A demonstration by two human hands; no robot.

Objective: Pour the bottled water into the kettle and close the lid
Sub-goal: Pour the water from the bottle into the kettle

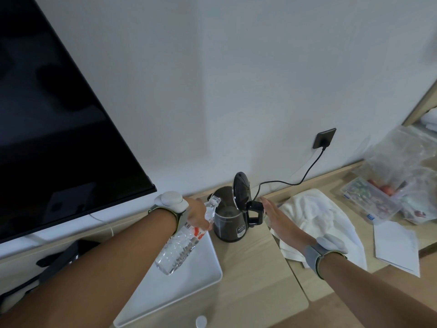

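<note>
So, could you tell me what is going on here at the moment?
A person is filling a kettle from a water bottle. The left hand grips the bottle near its neck and tilts it, mouth at the kettle's rim. The lid stands open. The right hand is open and flat beside the handle, holding nothing. The bottle cap lies on the counter, and the kettle's cord is plugged into the wall socket.

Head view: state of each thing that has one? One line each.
Kettle: upright on the counter, open.
Kettle lid: flipped up.
Bottle: uncapped, tilted, mouth at the kettle's rim.
Bottle cap: off, lying on the counter.
Left hand: gripping the bottle.
Right hand: open, flat, beside the kettle handle, holding nothing.
Power cord: plugged into the wall socket.
TV: screen dark.
</note>
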